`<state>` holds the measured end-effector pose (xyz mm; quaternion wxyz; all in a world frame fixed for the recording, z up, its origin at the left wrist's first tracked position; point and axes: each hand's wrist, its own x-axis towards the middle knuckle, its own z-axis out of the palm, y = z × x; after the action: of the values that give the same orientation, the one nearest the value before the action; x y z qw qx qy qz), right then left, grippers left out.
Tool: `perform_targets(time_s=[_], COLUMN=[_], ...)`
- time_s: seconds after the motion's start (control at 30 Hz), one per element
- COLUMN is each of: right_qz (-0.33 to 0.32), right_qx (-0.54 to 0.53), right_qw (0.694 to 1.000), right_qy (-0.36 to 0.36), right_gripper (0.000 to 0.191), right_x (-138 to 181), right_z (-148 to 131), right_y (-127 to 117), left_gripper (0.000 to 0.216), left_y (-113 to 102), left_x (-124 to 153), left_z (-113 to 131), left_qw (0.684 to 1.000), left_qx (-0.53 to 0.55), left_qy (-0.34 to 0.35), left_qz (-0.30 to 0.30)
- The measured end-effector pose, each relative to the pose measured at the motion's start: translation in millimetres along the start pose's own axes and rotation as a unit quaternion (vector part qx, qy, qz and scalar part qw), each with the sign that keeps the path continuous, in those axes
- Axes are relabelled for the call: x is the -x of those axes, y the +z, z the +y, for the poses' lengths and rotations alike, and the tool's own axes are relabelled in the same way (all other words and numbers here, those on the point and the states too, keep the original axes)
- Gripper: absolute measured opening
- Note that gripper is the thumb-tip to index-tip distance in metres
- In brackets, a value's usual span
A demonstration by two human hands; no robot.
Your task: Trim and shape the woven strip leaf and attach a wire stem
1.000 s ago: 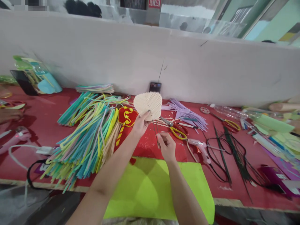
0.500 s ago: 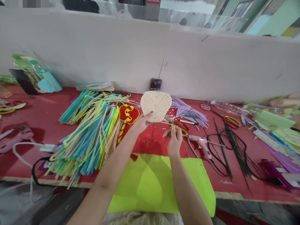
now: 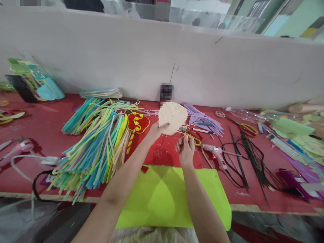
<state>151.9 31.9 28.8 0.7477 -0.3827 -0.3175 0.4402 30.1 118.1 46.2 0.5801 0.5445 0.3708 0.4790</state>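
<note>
My left hand [image 3: 156,132] grips the lower left edge of a cream, ribbed, leaf-shaped piece [image 3: 174,116] that looks made of pipe cleaners set side by side. The piece is held up over the table, tilted. My right hand [image 3: 186,148] hovers lower and to the right, apart from it, fingers curled and thumb pressed to them; anything between them is too small to make out. Behind that hand lie pliers with red handles [image 3: 196,134] and yellow-handled scissors [image 3: 194,140]. Left of the piece lies a red fan-shaped ornament with yellow trim [image 3: 138,123].
A large heap of coloured pipe cleaners [image 3: 98,145] covers the left of the red table. Purple pipe cleaners [image 3: 204,119] lie behind my right hand. A pink glue gun [image 3: 216,155] with a black cord lies to the right. A lime-green sheet [image 3: 167,195] hangs over the front edge.
The cream piece has turned and tilted in my left hand, shifting slightly right and down. My right hand stays nearly in place, its fingers curled. The whole view has shifted a little.
</note>
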Motion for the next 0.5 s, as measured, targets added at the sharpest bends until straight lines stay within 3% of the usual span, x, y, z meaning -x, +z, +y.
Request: perform_targets(time_s=[0.07, 0.17, 0.23, 0.27, 0.3, 0.37, 0.43, 0.5], right_qz=[0.006, 0.020, 0.035, 0.044, 0.051, 0.058, 0.056, 0.046], right_qx=[-0.003, -0.009, -0.009, -0.007, -0.003, 0.012, 0.030, 0.051], right_qw=[1.000, 1.000, 0.999, 0.999, 0.999, 0.998, 0.998, 0.998], right_qy=[-0.005, -0.001, -0.001, -0.002, -0.003, -0.006, -0.006, -0.005], right_gripper=[0.025, 0.027, 0.030, 0.032, 0.032, 0.031, 0.029, 0.027], right_x=[1, 0, -1, -1, -2, -2, -2, 1], right_z=[-2, -2, -1, 0, 0, -1, -4, -6], right_y=[1, 1, 1, 1, 0, -1, -1, -1], left_gripper=[0.035, 0.041, 0.045, 0.044, 0.044, 0.041, 0.037, 0.030], left_y=[2, 2, 1, 1, 2, 7, 13, 19], left_x=[4, 13, 20, 23, 26, 28, 27, 22], left_z=[11, 26, 32, 33, 33, 33, 31, 29], left_qw=[0.983, 0.903, 0.857, 0.852, 0.863, 0.914, 0.966, 0.988], left_qx=[-0.134, -0.296, -0.368, -0.379, -0.367, -0.277, -0.128, 0.035], left_qy=[0.121, 0.312, 0.361, 0.361, 0.348, 0.297, 0.223, 0.132], left_qz=[0.036, 0.025, 0.009, 0.002, -0.004, -0.007, 0.020, 0.073])
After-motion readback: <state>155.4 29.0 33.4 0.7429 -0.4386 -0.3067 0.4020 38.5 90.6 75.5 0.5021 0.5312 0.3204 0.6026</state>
